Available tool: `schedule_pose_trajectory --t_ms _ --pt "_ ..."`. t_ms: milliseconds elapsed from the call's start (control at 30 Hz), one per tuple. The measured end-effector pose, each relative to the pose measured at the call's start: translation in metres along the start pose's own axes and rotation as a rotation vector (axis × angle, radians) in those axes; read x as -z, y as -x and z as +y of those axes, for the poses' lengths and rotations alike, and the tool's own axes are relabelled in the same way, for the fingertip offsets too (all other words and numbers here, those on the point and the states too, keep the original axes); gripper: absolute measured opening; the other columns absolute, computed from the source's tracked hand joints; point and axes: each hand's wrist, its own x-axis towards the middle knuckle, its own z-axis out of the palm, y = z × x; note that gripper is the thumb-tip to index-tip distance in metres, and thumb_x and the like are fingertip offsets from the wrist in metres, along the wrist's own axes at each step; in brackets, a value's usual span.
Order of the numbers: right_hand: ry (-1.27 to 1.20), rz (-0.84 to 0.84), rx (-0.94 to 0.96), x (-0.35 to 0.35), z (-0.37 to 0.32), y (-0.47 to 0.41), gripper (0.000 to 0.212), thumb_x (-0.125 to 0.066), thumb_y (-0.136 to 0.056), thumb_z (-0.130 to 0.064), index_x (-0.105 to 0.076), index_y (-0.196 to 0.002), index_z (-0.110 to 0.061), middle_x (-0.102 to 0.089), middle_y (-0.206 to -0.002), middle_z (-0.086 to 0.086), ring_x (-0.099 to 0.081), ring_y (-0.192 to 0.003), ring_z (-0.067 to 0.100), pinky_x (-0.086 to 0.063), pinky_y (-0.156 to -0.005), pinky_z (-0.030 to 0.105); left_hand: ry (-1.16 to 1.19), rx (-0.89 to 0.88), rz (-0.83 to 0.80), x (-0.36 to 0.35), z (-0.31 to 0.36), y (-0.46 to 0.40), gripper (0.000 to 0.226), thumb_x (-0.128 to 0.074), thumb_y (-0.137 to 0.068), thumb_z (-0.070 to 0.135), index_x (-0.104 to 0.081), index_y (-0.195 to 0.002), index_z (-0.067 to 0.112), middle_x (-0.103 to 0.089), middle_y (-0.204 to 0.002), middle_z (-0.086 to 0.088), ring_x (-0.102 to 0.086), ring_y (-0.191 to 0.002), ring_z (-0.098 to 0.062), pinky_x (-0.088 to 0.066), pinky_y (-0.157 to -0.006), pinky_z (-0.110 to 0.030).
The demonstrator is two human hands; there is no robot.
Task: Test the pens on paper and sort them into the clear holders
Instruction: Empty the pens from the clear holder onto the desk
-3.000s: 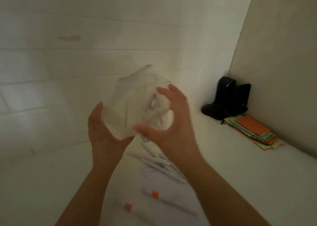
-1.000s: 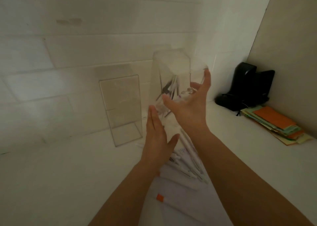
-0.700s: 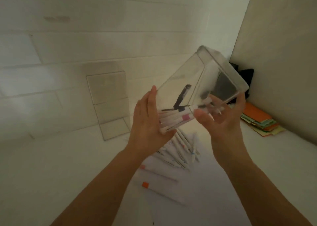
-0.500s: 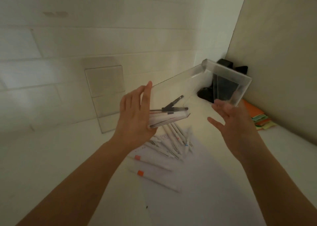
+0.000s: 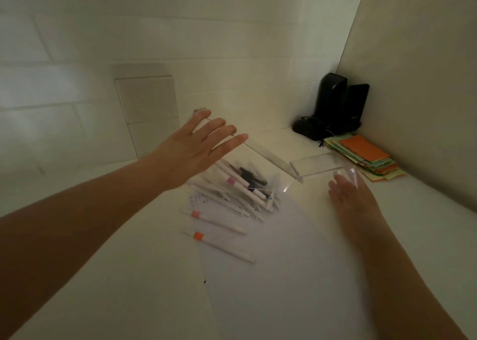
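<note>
A clear rectangular acrylic holder [image 5: 271, 159] is held tipped on its side just above the white desk [image 5: 103, 275], its open mouth turned to the right. The left hand [image 5: 192, 150] is laid flat against its closed end with the fingers straight and spread, nothing being gripped. The right hand [image 5: 348, 197] is placed at the open end, fingers relaxed and extended, the fingertips at the rim. White pens and a black pen [image 5: 249, 175] are seen inside the tilted holder. A heap of white pens [image 5: 242, 205] is spread on the white paper sheet [image 5: 284, 275] beneath, with two orange-banded white pens [image 5: 216, 246] lying nearer. A second clear holder [image 5: 147, 112] is stood upright against the tiled wall. A stack of coloured paper notes [image 5: 366, 159] is found near the right-hand corner.
</note>
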Motion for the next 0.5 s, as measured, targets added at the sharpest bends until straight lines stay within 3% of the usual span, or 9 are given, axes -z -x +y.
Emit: schedule_pose_trajectory --t_ms 67,100,200,333,433,500 --pt "0.07 -0.01 -0.001 0.002 0.005 0.0 0.049 -0.053 -0.09 -0.037 -0.038 -0.135 -0.024 -0.052 -0.122 -0.005 -0.05 -0.121 0.02 -0.046 -0.078 0.022 -0.074 -0.047 0.038 -0.001 -0.008 -0.005 0.063 -0.044 -0.086 -0.002 -0.02 -0.144 0.006 -0.042 -0.128 -0.014 -0.041 -0.117 -0.032 -0.032 -0.105 -0.051" --pt "0.106 -0.013 0.002 0.003 0.007 0.0 0.05 -0.051 -0.092 -0.034 -0.035 -0.138 -0.025 -0.05 -0.126 -0.002 -0.048 -0.124 0.022 -0.049 -0.081 0.024 -0.117 -0.076 0.064 0.0 -0.013 -0.009 0.065 -0.046 -0.085 -0.001 -0.02 -0.144 0.007 -0.042 -0.129 -0.013 -0.04 -0.118 -0.031 -0.031 -0.105 -0.051" --pt "0.14 -0.097 0.026 0.004 0.008 0.004 0.069 -0.063 -0.079 -0.046 -0.03 -0.139 -0.042 -0.043 -0.139 0.004 -0.042 -0.129 0.02 -0.038 -0.102 0.031 -0.191 -0.153 0.143 0.003 -0.03 -0.024 0.058 -0.043 -0.089 -0.001 -0.026 -0.143 0.01 -0.047 -0.13 -0.01 -0.043 -0.119 -0.029 -0.033 -0.104 -0.048" --pt "0.078 -0.123 0.029 -0.002 0.009 0.006 0.08 -0.062 -0.083 -0.015 -0.016 -0.144 -0.04 -0.035 -0.145 0.002 -0.038 -0.128 0.015 -0.033 -0.091 0.018 -0.284 -0.226 0.188 0.009 -0.056 -0.043 0.055 -0.035 -0.093 -0.003 -0.023 -0.144 0.014 -0.047 -0.134 -0.008 -0.038 -0.124 -0.028 -0.026 -0.109 -0.045" --pt "0.082 -0.101 0.03 -0.012 0.009 0.007 0.088 -0.067 -0.081 -0.015 -0.011 -0.144 -0.039 -0.036 -0.143 -0.002 -0.04 -0.122 0.012 -0.038 -0.069 -0.001 -0.397 -0.258 0.217 0.017 -0.079 -0.058 0.066 -0.045 -0.09 -0.004 -0.016 -0.146 0.017 -0.041 -0.136 -0.007 -0.034 -0.127 -0.028 -0.024 -0.11 -0.045" --pt "0.07 -0.117 0.024 -0.019 0.011 0.006 0.092 -0.07 -0.079 -0.017 -0.009 -0.144 -0.04 -0.034 -0.146 -0.003 -0.039 -0.123 0.01 -0.039 -0.07 0.004 -0.446 -0.258 0.2 0.024 -0.093 -0.066 0.067 -0.045 -0.09 -0.004 -0.016 -0.146 0.018 -0.043 -0.137 -0.009 -0.034 -0.128 -0.029 -0.025 -0.109 -0.046"
